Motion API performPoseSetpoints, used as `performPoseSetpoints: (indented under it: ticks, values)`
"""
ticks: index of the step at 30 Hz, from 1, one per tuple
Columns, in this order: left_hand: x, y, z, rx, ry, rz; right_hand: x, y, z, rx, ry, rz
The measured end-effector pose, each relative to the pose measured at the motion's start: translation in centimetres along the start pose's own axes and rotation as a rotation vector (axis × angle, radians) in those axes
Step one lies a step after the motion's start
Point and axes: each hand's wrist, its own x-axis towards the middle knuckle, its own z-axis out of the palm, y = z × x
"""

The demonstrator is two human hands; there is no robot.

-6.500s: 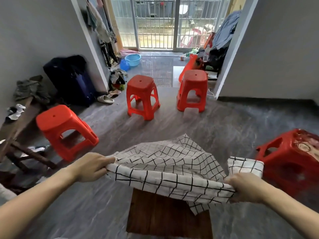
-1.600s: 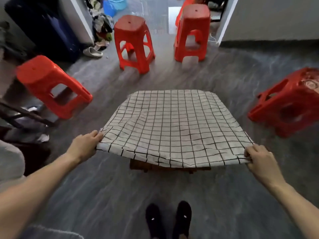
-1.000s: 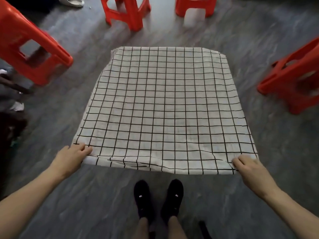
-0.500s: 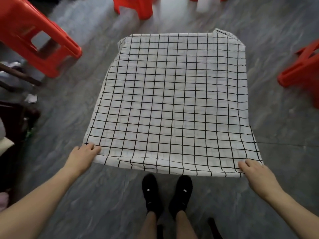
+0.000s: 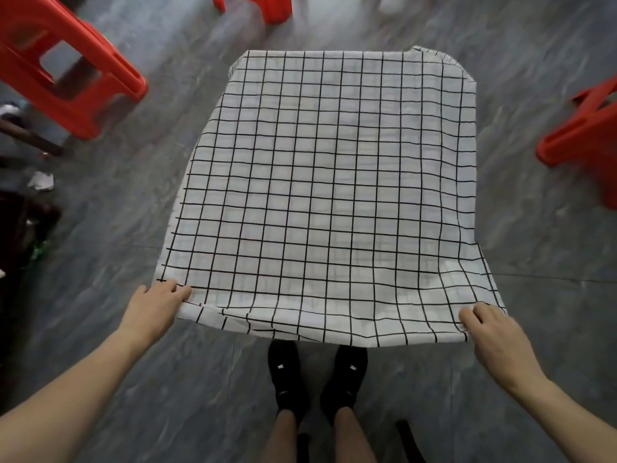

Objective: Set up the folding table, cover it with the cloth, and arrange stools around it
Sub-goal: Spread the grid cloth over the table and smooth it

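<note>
**A:** What's the step in hand, from your end?

**B:** Settling the cloth (image 5: 327,195). I've got the left hand (image 5: 157,304) at seven o'clock pinching the near left corner, fingertips on top and curled over the hem. The right hand (image 5: 487,324) at five o'clock grips the near right corner the same way, knuckles bent, fabric tucked under the fingers.

**A:** How would you finish it cleanly?

**B:** I'd keep even tension across both corners and lower them together, so the near hem drops straight and not skewed. The near edge sags a little between my hands and carries a crease by the left corner; a light outward pull should flatten that. I judge the far right corner, at one o'clock, needs attention too: it's folded over on itself.

**A:** And the cloth itself?

**B:** White with a thin black grid, spread flat over the centre of the view and hiding the table completely. Thin, limp stuff, so it should shift easily if tugged on one side.

**A:** Stools?

**B:** Red stools (image 5: 70,65) at ten, twelve and three o'clock, all well apart from the cloth, not yet arranged, I'd say.
</note>
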Motion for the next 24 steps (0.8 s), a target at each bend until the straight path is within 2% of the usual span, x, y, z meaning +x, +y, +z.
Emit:
performPoseSetpoints:
  ticks: [6, 9, 10, 12, 14, 16, 18, 21, 24]
  values:
    - [0.9, 0.1, 0.8, 0.088, -0.025, 0.013, 0.0, -1.1, 0.2, -0.001, -0.012, 0.011]
    - [2.0, -0.2, 0.6, 0.184, -0.138, 0.027, 0.0, -1.0, 0.8, -0.031, -0.084, 0.072]
    - [2.4, -0.3, 0.6, 0.217, -0.236, 0.029, 0.1, -1.0, 0.9, -0.058, -0.187, 0.100]
    - [2.9, -0.5, 0.7, 0.272, -0.471, 0.028, 0.1, -1.0, 0.9, -0.187, -0.497, 0.137]
    - [3.5, -0.1, 0.8, 0.230, -0.535, 0.001, 0.3, -1.4, 1.2, -0.212, -0.746, 0.195]
    - [4.2, 0.7, 0.6, 0.051, -0.408, -0.056, 0.8, -2.4, 1.2, -0.095, -0.758, 0.282]
    - [4.9, 2.0, 0.1, -0.220, -0.251, -0.135, 1.7, -3.7, 1.4, 0.146, -0.636, 0.416]
    - [5.8, 4.6, -0.7, -0.661, -0.129, -0.250, 3.3, -5.7, 1.8, 0.478, -0.479, 0.580]
    - [6.3, 7.4, -2.1, -0.811, -0.013, -0.295, 5.0, -6.8, 2.0, 0.619, -0.381, 0.658]
